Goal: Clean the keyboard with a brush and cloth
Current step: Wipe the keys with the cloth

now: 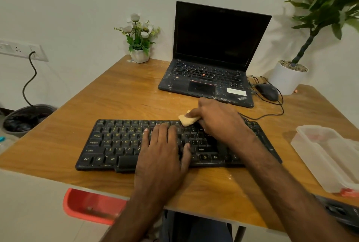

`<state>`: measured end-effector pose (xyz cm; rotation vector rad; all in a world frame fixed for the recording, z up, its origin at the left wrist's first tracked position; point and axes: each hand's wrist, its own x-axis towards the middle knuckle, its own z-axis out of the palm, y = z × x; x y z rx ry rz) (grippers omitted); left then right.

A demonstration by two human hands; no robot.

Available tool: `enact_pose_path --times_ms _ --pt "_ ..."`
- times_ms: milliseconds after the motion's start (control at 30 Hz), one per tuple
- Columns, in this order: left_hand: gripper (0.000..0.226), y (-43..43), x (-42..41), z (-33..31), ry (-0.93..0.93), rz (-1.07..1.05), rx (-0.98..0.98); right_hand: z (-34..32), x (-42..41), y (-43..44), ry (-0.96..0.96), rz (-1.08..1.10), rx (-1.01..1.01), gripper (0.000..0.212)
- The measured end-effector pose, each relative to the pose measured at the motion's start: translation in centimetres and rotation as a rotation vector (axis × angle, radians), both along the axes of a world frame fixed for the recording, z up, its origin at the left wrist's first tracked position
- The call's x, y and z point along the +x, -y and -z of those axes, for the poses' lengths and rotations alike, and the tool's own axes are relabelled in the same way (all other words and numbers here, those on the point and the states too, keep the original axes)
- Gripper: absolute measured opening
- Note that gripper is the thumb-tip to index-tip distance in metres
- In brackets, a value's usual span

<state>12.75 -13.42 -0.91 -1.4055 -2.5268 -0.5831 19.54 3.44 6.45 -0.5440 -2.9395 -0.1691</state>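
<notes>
A black keyboard (116, 142) with yellow letters lies across the near part of the wooden table (120, 94). My left hand (165, 150) lies flat on its middle keys with the fingers straight. My right hand (217, 119) is over the keyboard's upper right area and holds a small folded beige cloth (187, 120) against the top row of keys. The right part of the keyboard is hidden under my right hand and forearm. No brush is in view.
A dusty open black laptop (209, 70) stands behind the keyboard, with a wired black mouse (268, 91) to its right. A small flower pot (139, 55) and a large white plant pot (287, 78) stand at the back. A clear plastic box (328, 154) sits at right. A bin (25, 117) stands on the floor at left.
</notes>
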Motion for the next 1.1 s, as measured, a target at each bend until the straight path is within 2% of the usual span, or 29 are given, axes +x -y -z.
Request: enact_pose_path --times_ms 100,167,267,433,533,667,800,967,1100 --pt "0.066 0.1 0.1 -0.1 0.019 0.01 -0.024 -0.2 -0.4 -0.1 -0.062 0.031 0.002 0.034" --pt "0.063 0.1 0.0 -0.1 0.022 0.008 -0.016 0.2 -0.9 0.8 -0.121 -0.05 -0.062 0.034" --pt "0.058 0.0 0.1 0.0 0.009 0.0 -0.011 0.9 -1.3 1.8 -0.079 -0.15 -0.005 0.035" --pt "0.056 0.0 0.1 0.1 0.002 -0.012 -0.026 0.4 -2.1 0.5 -0.017 -0.079 0.094 0.038" --pt "0.055 -0.1 0.1 0.1 -0.008 -0.016 -0.021 0.4 -1.9 0.7 -0.108 -0.087 0.023 0.038" --pt "0.054 -0.1 0.1 0.2 -0.014 -0.017 -0.022 1.6 -1.7 1.0 -0.091 -0.102 -0.138 0.039" --pt "0.053 0.0 0.1 0.0 -0.019 -0.013 -0.029 1.1 -1.2 -0.2 -0.085 0.019 -0.089 0.038" --pt "0.057 -0.1 0.0 0.1 -0.015 -0.011 -0.03 2.2 -0.3 2.9 -0.121 -0.124 -0.042 0.046" --pt "0.048 -0.1 0.0 0.2 -0.035 -0.007 0.008 1.7 1.2 1.4 -0.129 -0.048 -0.072 0.046"
